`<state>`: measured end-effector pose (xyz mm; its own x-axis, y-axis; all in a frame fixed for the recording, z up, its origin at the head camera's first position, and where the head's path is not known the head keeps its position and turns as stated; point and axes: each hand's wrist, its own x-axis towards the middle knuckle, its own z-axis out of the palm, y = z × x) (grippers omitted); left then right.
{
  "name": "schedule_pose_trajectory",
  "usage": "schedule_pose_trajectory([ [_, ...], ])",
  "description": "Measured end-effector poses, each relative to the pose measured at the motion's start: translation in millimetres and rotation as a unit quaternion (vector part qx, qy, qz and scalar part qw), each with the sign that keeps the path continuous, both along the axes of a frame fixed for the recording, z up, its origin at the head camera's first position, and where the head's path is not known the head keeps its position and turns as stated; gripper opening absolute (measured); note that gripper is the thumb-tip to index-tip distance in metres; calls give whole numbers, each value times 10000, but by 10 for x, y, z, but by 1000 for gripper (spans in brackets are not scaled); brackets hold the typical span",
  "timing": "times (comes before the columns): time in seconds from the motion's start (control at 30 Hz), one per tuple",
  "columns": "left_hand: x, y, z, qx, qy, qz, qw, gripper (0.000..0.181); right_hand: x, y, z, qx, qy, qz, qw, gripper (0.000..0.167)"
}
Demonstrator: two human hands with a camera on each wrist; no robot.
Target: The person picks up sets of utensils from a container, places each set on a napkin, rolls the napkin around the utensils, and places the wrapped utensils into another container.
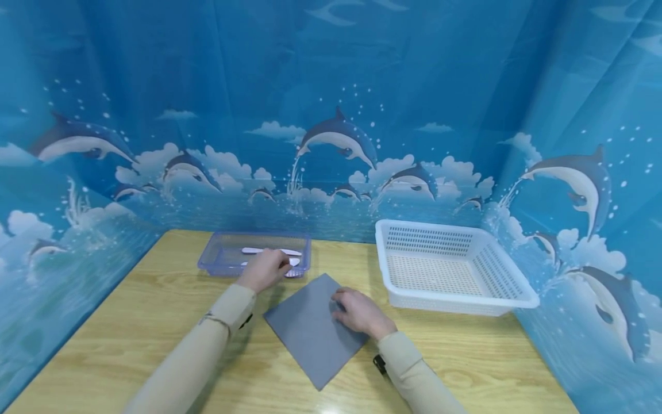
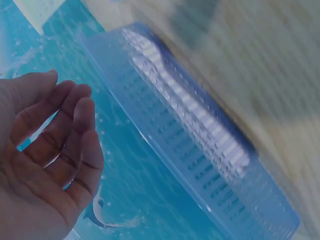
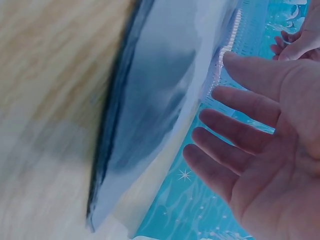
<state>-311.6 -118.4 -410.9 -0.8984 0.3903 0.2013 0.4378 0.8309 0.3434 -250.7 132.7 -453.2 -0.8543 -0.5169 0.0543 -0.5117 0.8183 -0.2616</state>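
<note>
My left hand [image 1: 266, 270] hovers over the front of a clear purple basket [image 1: 217, 255], its fingers loosely bent and nothing between them in the left wrist view. Inside the basket lie white utensils: a long knife-like one [image 1: 253, 250] at the back and a round-ended spoon [image 1: 294, 261] partly hidden by the hand. Through the basket's slotted wall, pale utensils [image 2: 200, 120] show blurred. A grey square cloth [image 1: 310, 328] lies flat on the table, one corner towards me. Above its right part is my right hand [image 1: 362, 313], fingers spread and empty in the right wrist view.
A large white slotted basket [image 1: 445, 300] stands at the right back of the wood-grain table [image 1: 155, 322]. Blue curtains with dolphins [image 1: 336, 138] enclose the table's back and sides. The purple basket sits near the back edge, left of the white one.
</note>
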Motion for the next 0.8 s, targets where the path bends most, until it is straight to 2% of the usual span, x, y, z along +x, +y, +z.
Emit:
schedule_pose_trajectory([
  [0.1, -87, -18, 39, -97, -211, 65, 9997, 23, -5, -10, 23, -26, 19, -11, 10000, 42],
  [0.23, -194, -24, 35, -257, -509, 163, 9982, 26, -5, -20, 25, -41, -7, -54, 10000, 42],
  [0.4, -318, -37, -37, -416, -862, 322, 9949, 35, 8, -29, 36, 1, 8, -68, 10000, 41],
  [0.53, -379, -47, -117, -457, -1148, 422, 9914, 40, 10, -35, 53, 16, -54, -77, 10000, 41],
  [0.8, -417, -47, -245, -447, -1007, 473, 9928, 43, 17, -26, 56, 28, -144, -150, 9998, 41],
])
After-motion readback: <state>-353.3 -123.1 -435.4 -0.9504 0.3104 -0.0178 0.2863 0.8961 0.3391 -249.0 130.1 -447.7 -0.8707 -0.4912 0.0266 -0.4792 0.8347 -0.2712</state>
